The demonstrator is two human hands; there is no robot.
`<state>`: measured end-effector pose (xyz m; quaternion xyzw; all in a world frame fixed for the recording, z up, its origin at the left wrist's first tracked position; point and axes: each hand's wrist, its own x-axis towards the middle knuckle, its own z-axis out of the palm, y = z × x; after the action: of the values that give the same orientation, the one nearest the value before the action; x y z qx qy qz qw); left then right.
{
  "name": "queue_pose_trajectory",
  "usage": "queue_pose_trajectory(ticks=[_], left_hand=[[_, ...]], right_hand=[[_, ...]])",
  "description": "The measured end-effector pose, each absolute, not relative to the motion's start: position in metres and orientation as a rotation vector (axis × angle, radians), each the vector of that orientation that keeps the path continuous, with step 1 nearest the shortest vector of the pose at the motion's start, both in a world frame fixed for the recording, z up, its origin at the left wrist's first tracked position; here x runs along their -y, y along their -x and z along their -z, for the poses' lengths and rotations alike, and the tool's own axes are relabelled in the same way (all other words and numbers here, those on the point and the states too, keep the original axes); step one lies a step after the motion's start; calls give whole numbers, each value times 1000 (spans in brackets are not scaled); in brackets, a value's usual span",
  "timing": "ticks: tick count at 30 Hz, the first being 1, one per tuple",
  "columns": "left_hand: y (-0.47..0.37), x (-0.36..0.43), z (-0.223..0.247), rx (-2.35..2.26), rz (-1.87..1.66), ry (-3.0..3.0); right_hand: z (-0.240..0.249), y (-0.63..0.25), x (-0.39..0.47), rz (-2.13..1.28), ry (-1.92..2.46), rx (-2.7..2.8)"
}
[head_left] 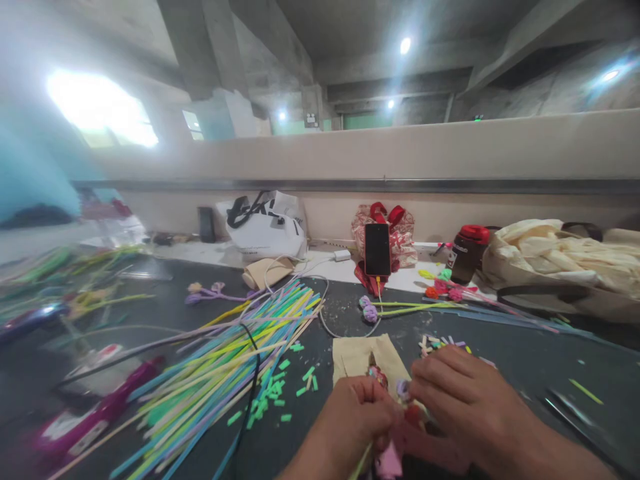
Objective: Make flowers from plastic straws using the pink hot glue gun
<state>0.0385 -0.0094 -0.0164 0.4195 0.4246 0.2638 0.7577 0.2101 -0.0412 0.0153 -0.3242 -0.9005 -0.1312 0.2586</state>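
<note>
My left hand [350,417] is closed in a pinch near the bottom middle; a thin pale-green stem [362,461] shows just below it. Facing it, my right hand [470,400] has its fingers curled and pressed together, their tips beside a small purple curl [403,389]. What each hand grips is hidden by the fingers. Under and between the hands are a red piece [413,415] and a pink piece [389,460]. A beige paper sheet [350,350] lies beyond them, with a small multicoloured item [379,375] by my left fingertips.
Left of the hands lie a bundle of long pastel straws [235,363], cut green bits [273,389] and a magenta tool [107,410]. A black cord crosses the straws. Behind stand a phone [377,249], white bag [270,230] and dark bottle [466,255]. Purple flowers [369,311] lie nearby.
</note>
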Motion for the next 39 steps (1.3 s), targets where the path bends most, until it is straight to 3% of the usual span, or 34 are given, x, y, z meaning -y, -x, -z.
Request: queue_pose_trajectory(ticks=[29,39], left_hand=[[-30,7,1,-886,-509,-894],[-22,5,5,-617,-467,-761]], right_hand=[[-22,-207,46,517,820,2367],[-27,-211,48,122,1094,2052]])
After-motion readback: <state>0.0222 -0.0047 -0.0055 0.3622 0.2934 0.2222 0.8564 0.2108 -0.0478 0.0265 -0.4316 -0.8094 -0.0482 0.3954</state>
